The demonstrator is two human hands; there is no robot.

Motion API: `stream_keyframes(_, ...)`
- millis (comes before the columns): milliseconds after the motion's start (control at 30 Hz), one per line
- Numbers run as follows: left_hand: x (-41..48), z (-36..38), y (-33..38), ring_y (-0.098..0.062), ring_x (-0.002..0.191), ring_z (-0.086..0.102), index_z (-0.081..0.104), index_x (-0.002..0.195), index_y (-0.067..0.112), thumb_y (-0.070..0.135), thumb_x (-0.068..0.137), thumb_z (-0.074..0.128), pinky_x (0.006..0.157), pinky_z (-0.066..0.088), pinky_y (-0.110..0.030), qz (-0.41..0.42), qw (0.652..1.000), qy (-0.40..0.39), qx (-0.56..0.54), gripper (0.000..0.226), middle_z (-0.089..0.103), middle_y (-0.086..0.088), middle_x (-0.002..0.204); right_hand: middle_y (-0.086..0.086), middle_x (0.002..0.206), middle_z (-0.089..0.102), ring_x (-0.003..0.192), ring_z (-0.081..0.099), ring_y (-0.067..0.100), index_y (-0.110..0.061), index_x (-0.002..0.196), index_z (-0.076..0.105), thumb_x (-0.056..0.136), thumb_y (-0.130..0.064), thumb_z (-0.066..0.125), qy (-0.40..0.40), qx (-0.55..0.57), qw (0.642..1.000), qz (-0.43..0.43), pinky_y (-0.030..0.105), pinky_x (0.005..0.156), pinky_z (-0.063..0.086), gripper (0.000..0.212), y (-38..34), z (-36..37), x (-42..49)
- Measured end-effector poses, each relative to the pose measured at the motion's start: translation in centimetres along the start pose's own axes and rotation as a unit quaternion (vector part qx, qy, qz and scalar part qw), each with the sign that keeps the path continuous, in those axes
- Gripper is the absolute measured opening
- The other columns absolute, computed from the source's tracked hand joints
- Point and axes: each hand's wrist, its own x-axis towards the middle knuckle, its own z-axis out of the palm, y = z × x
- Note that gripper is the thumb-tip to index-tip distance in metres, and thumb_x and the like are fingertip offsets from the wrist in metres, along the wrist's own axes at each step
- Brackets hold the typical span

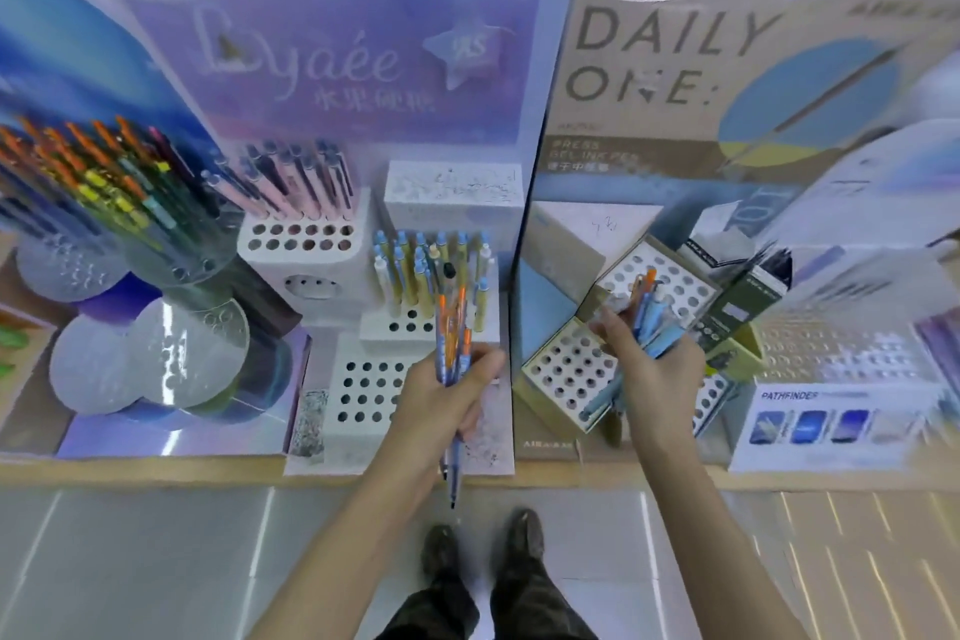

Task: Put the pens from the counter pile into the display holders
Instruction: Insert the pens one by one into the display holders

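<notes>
Orange-clipped blue pens [453, 327] stand as a small upright bundle in the left hand [439, 400], whose fingers [483, 365] are clamped round the barrels. The pen tips hang below the fist and past the desk [156, 470] edge. This bundle is directly over the right edge of the white drilled holder [363, 390], whose visible holes are unfilled. To the right of that holder the right hand [654, 374] grips a thicker bunch of pale blue pens [655, 322], fingers closed on it, above a tilted beige holder [566, 374] with rows of holes. Just behind the white drilled holder, a higher step carries blue-capped yellow pens [431, 270] standing in their sockets. Further back and to its left, pink pens [301, 182] lean in another white block. A lilac backboard [337, 68] rises behind the holder, and a beige board [675, 68] reading DAILY ONE stands behind and to its right. Below the holder, past the desk edge, two dark shoes [524, 535] rest on the pale floor [156, 561].
</notes>
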Motion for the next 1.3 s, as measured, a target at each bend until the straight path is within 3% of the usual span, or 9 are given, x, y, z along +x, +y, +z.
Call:
stream_keyframes(167, 0.7, 0.2, -0.4, -0.008, 0.038, 0.033, 0.071, 0.073, 0.027, 0.049, 0.063, 0.071, 0.038, 0.033, -0.019, 0.001, 1.0, -0.006, -0.007, 0.024, 0.043, -0.005, 0.055, 0.02, 0.076, 0.068, 0.079, 0.065, 0.038, -0.004, 0.076, 0.066, 0.086, -0.022, 0.07, -0.003, -0.027, 1.0, 0.005, 0.045, 0.069, 0.055, 0.021, 1.1, 0.2, 0.9)
stream_keyframes(300, 1.0, 0.3, -0.6, -0.007, 0.037, 0.034, 0.068, 0.081, 0.017, 0.037, 0.071, 0.071, 0.036, 0.033, -0.018, -0.006, 0.999, 0.01, -0.041, 0.024, 0.061, 0.001, 0.065, 0.0, 0.072, 0.073, 0.073, 0.071, 0.015, -0.023, 0.074, 0.069, 0.085, -0.02, 0.07, -0.009, 0.005, 1.0, 0.01, 0.022, 0.064, 0.056, 0.011, 1.2, 0.2, 1.1)
stream_keyframes(533, 1.1, 1.0, -0.2, -0.006, 0.036, 0.033, 0.063, 0.086, 0.009, 0.019, 0.088, 0.064, 0.036, 0.032, -0.017, -0.015, 0.999, 0.018, -0.04, 0.01, 0.06, 0.007, 0.06, 0.001, 0.072, 0.073, 0.074, 0.071, 0.02, -0.028, 0.069, 0.072, 0.085, -0.022, 0.071, -0.031, -0.008, 0.999, 0.01, 0.029, 0.067, 0.057, 0.017, 1.6, 0.3, 1.7)
stream_keyframes(667, 1.1, 1.3, 0.0, -0.007, 0.036, 0.03, 0.061, 0.084, 0.009, 0.02, 0.089, 0.063, 0.037, 0.032, -0.017, -0.019, 0.999, 0.012, -0.032, 0.013, 0.049, 0.008, 0.048, 0.0, 0.072, 0.072, 0.074, 0.071, 0.015, -0.016, 0.081, 0.071, 0.086, -0.021, 0.071, -0.063, -0.025, 0.998, -0.005, 0.024, 0.067, 0.057, 0.006, 1.7, 0.8, 2.2)
stream_keyframes(800, 1.2, 1.3, -0.1, -0.007, 0.036, 0.031, 0.061, 0.083, 0.009, 0.019, 0.09, 0.062, 0.037, 0.032, -0.018, -0.022, 0.999, 0.016, -0.035, 0.012, 0.053, 0.008, 0.052, 0.006, 0.068, 0.067, 0.064, 0.063, 0.021, -0.006, 0.079, 0.068, 0.086, -0.023, 0.07, -0.075, -0.09, 0.993, -0.014, 0.035, 0.061, 0.05, 0.019, 2.9, 0.4, 1.9)
stream_keyframes(967, 1.0, 1.0, -0.7, -0.008, 0.037, 0.031, 0.063, 0.085, 0.008, 0.021, 0.089, 0.063, 0.037, 0.031, -0.018, -0.033, 0.998, 0.033, -0.042, 0.014, 0.052, -0.004, 0.063, -0.003, 0.065, 0.06, 0.056, 0.05, 0.003, -0.024, 0.071, 0.059, 0.086, -0.023, 0.07, -0.073, -0.136, 0.988, -0.031, 0.016, 0.056, 0.039, 0.019, 3.0, 1.2, 2.0)
stream_keyframes(1067, 1.0, 1.3, -0.7, -0.007, 0.038, 0.033, 0.061, 0.095, 0.005, 0.025, 0.093, 0.055, 0.037, 0.032, -0.018, -0.037, 0.997, 0.022, -0.069, 0.021, 0.057, 0.005, 0.065, 0.009, 0.057, 0.053, 0.049, 0.039, 0.008, -0.021, 0.062, 0.051, 0.086, -0.023, 0.07, -0.047, -0.134, 0.99, -0.025, 0.017, 0.047, 0.033, 0.031, 3.0, 2.0, 1.9)
stream_keyframes(1133, 1.1, 1.4, -0.6, -0.008, 0.039, 0.035, 0.06, 0.096, 0.004, 0.026, 0.096, 0.05, 0.038, 0.034, -0.019, -0.035, 0.996, 0.009, -0.083, 0.024, 0.056, 0.005, 0.067, 0.002, 0.053, 0.047, 0.046, 0.035, 0.005, -0.017, 0.061, 0.048, 0.086, -0.023, 0.07, -0.031, -0.129, 0.991, -0.017, 0.015, 0.044, 0.03, 0.034, 3.1, 2.2, 1.8)
stream_keyframes(1300, 1.1, 1.3, 0.0, -0.008, 0.042, 0.037, 0.058, 0.092, 0.005, 0.025, 0.096, 0.048, 0.04, 0.037, -0.02, -0.024, 0.994, -0.018, -0.106, 0.023, 0.055, 0.004, 0.066, -0.01, 0.047, 0.055, 0.043, 0.051, 0.001, -0.012, 0.067, 0.055, 0.086, -0.02, 0.07, -0.039, -0.086, 0.995, 0.024, 0.012, 0.042, 0.039, 0.026, 2.5, 1.3, 2.0)
